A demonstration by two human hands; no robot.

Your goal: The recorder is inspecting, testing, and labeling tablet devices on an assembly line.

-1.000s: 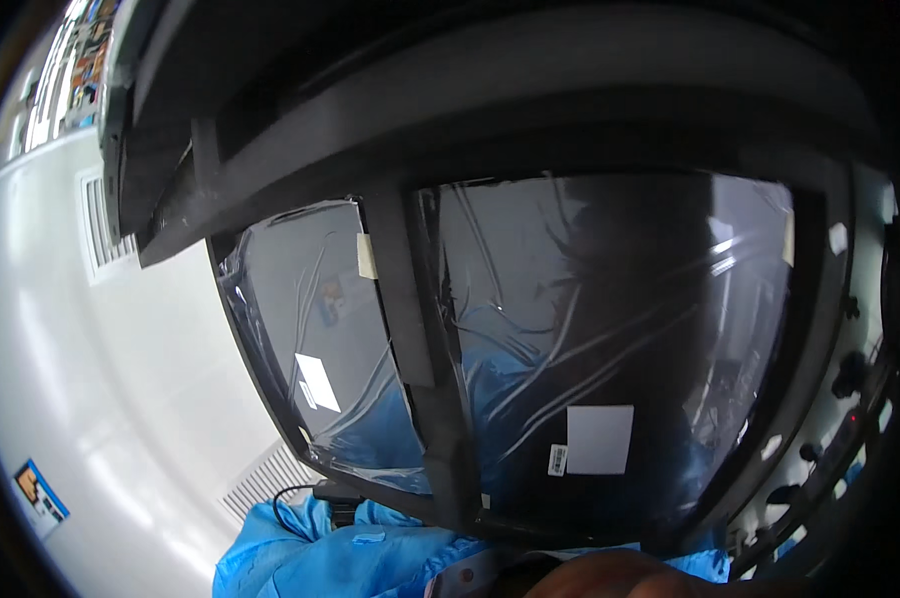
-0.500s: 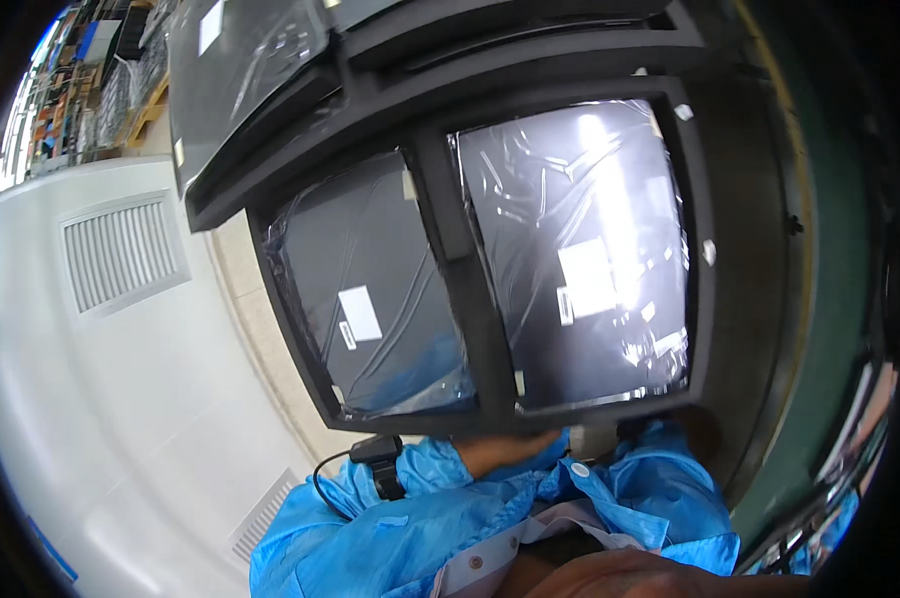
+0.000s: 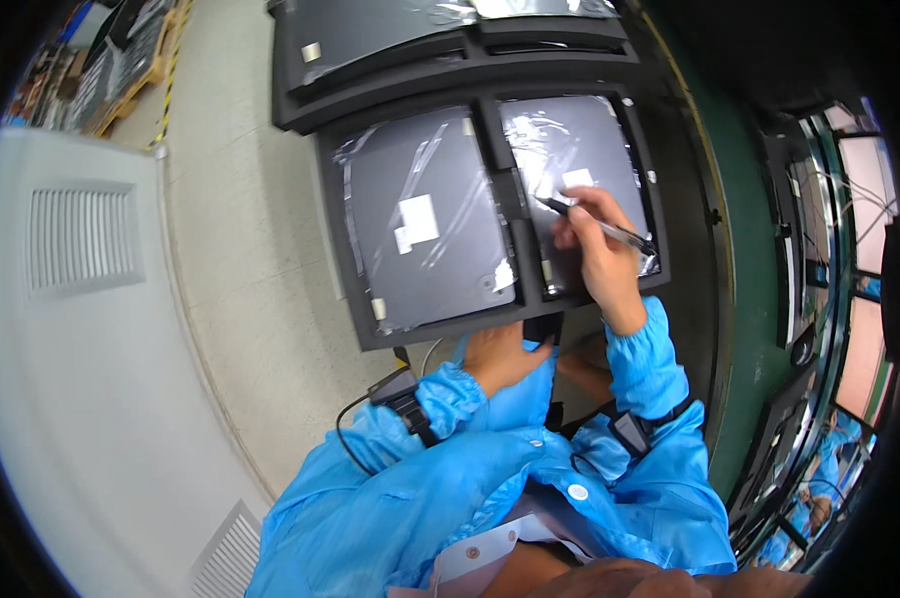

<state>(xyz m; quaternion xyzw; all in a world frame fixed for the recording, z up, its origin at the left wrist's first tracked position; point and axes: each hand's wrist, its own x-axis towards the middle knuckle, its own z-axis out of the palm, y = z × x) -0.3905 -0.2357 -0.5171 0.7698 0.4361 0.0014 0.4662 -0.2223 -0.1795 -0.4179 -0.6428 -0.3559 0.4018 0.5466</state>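
Note:
My right hand (image 3: 606, 261) grips a pen (image 3: 624, 236) with a dark tip end and a clear, black-ended barrel. It hovers over the right panel (image 3: 559, 135), a dark flat sheet in shiny clear film with a white label (image 3: 577, 178). Below the tray's near edge, my left hand (image 3: 503, 359) is curled beside a dark object (image 3: 542, 328); its fingertips are partly hidden. The left film-wrapped panel (image 3: 370, 209) bears white labels (image 3: 419, 219). Both panels lie in separate compartments of a black foam tray (image 3: 440, 327).
Beyond the tray is another black tray (image 3: 295, 108) with wrapped panels. A white cabinet (image 3: 81, 359) with vents stands at left, next to pale floor (image 3: 231, 219). Green surface (image 3: 744, 299) runs along the right, with frames and screens past it. A wooden pallet (image 3: 136, 95) is far left.
My right hand has come up from below the tray's near edge and now holds a pen over the right panel. The view has shifted, showing the tray smaller and more floor.

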